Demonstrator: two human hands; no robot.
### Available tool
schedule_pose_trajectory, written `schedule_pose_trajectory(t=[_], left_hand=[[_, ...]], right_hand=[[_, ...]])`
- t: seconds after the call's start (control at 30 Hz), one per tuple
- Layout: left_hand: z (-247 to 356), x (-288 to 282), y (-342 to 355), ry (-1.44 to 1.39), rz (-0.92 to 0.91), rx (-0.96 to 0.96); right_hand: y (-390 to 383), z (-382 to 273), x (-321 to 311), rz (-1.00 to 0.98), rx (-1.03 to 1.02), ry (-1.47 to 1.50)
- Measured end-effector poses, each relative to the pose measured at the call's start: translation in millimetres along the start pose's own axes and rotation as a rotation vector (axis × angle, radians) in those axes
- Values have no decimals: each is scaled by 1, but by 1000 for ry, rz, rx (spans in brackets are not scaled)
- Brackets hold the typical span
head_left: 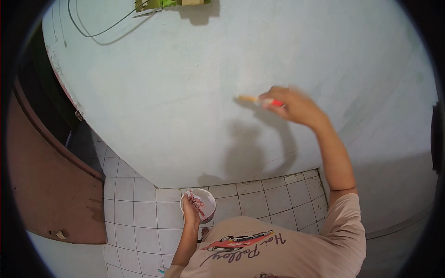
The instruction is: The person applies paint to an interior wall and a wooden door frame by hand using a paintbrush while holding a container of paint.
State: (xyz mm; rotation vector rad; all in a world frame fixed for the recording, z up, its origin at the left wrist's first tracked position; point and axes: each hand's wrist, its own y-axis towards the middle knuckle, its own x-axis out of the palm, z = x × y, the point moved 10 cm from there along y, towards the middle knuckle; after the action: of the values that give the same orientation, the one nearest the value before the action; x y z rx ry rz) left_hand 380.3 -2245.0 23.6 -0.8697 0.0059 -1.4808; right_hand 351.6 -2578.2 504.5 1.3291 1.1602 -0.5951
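My right hand [287,104] grips a paintbrush [250,99] with a red handle and yellowish bristles, raised at the pale wall [185,83]; the bristle tip is at or very near the surface, and the hand is slightly blurred. Faint darker streaks show on the wall around the brush. Low on the left, my left hand [190,211] holds a round white tub [211,201] by its rim, with pale paint inside and reddish marks or scraps in it that I cannot make out. The shadow of my arm and body falls on the wall below the brush.
A brown door [55,171] stands open at the left beside a dark doorway [41,65]. A greenish fixture [155,5] with hanging wires is at the top of the wall. A tiled floor [250,208] runs along the wall's base, and another wall [394,194] is on the right.
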Motion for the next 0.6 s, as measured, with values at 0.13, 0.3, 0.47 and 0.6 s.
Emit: schedule_pose_trajectory(t=[0.13, 0.3, 0.47, 0.6], left_hand=[[9, 5, 0, 6, -21, -7], [20, 5, -1, 34, -59, -1], [21, -7, 1, -3, -13, -18], [30, -10, 11, -13, -27, -56]], right_hand=[[29, 1, 78, -153, -35, 17], [82, 5, 24, 9, -83, -85], [90, -58, -43, 211, -56, -170], [76, -95, -29, 481, -122, -442]])
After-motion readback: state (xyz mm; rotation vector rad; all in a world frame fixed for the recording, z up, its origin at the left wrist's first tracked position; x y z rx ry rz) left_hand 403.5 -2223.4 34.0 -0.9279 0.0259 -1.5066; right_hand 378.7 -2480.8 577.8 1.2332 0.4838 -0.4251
